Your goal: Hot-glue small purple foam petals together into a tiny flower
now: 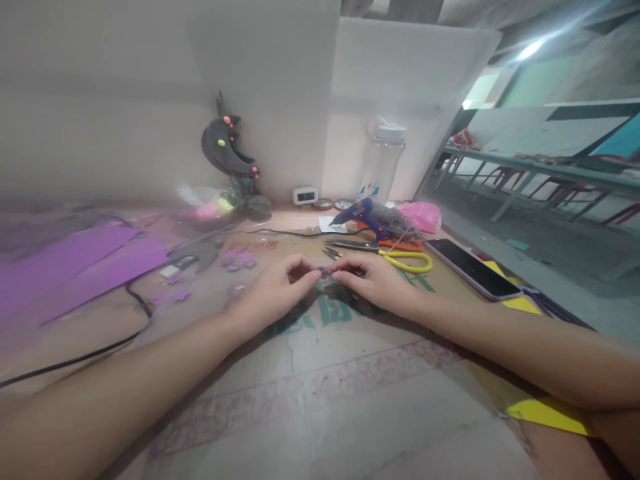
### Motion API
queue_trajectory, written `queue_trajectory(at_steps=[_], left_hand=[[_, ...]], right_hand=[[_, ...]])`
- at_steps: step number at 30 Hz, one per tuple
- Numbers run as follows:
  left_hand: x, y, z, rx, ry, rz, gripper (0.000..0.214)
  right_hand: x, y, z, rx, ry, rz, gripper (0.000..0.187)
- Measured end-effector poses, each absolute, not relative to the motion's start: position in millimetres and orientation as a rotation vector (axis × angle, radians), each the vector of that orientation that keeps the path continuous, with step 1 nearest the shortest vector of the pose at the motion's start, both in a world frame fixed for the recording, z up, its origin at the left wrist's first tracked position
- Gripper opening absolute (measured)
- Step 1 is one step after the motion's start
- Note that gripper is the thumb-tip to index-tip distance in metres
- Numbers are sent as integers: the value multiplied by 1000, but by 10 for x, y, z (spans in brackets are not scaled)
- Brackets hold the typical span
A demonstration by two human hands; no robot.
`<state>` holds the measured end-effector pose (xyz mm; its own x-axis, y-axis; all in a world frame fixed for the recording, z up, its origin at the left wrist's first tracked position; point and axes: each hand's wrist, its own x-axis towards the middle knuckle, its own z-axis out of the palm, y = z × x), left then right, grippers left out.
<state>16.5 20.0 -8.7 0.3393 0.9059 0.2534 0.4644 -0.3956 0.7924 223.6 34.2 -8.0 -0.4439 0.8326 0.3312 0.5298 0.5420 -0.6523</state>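
Both hands meet over the middle of the printed cardboard. My left hand and my right hand each pinch with thumb and fingers at a small dark purple piece, which shows between the fingertips. Its exact shape is too small to make out. Beyond the right hand lie yellow-handled scissors and the grey tips of another tool. Small purple cut-out pieces lie to the left, beyond my left hand, with more purple scraps farther left.
Purple sheets and a black cable occupy the left. Along the back stand a dark crescent ornament, a small digital clock and a clear bottle. A blue glue gun lies before the bottle; a phone lies right.
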Motion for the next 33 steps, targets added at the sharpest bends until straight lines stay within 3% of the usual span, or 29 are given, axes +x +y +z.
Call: queue_trajectory(at_steps=[16, 33], left_hand=[[195, 150, -39, 2010, 1180, 895, 26], [182, 150, -61, 2031, 1201, 921, 25]], right_hand=[[2206, 299, -61, -1095, -2180, 644, 16], [2262, 274, -30, -765, -2250, 128, 16]])
